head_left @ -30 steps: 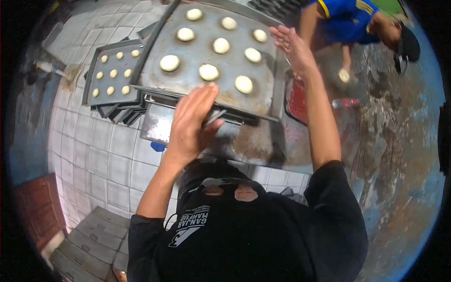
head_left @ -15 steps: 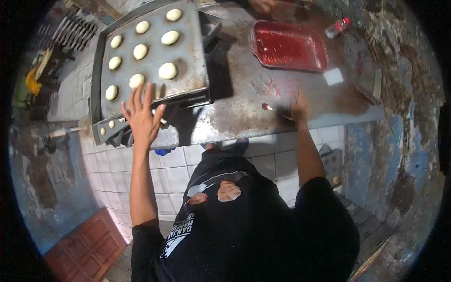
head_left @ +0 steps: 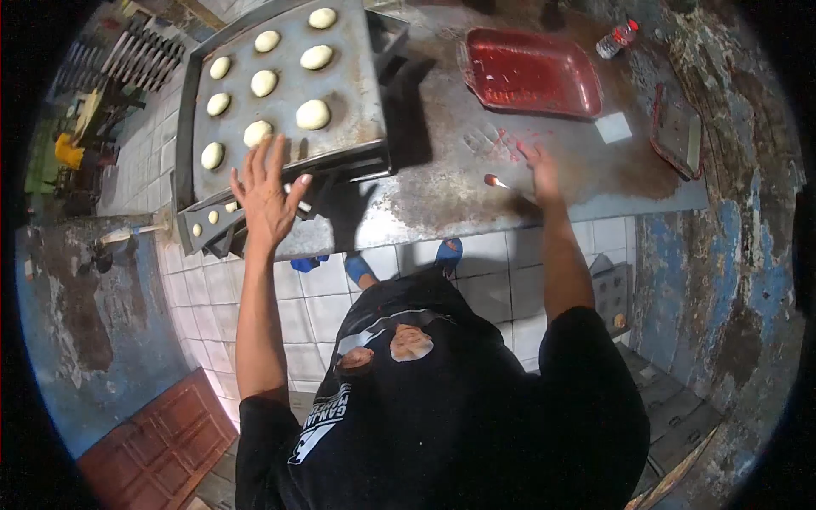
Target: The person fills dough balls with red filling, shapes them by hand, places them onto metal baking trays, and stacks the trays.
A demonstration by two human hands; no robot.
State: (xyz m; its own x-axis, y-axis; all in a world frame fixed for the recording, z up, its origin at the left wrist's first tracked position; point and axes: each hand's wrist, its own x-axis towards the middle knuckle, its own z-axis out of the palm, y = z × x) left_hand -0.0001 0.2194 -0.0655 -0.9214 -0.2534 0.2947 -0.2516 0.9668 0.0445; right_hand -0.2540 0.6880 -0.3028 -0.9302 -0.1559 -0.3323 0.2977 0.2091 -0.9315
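Baking tray (head_left: pixel 357 85) fills the upper left of the frame, nine pale dough balls on it, spaced in rows. Smaller tray (head_left: pixel 204 242) with more dough sits lower, partly hidden behind our left hand (head_left: pixel 268 200).

Handling well, our judgement: we'd keep left-hand weight on the tray's near edge, fingertips off the nearest dough ball (head_left: pixel 257 133), since soft dough would likely dent. Brush (head_left: pixel 495 180), right of frame centre, lies loose on the metal table (head_left: pixel 442 200); pale handle looks the cleaner grip, as the bristles look reddish.

Pose: our left arm runs nearly straight up the frame's left half, back of hand toward the camera, fingers spread wide, thumb out to the right. Seems to grip nothing; pale bit under the thumb, we can't tell what. Fingertips overlap the dough ball in view; contact unclear.

Our right arm bends up on the right side, right hand (head_left: pixel 542 168) low over the table by red smears (head_left: pixel 510 140), just right of the brush. Fingers point up-frame; shadowed, so we can't tell whether they hold anything. Red rectangular pan (head_left: pixel 586 89) and white square (head_left: pixel 614 127) sit beyond, upper right.
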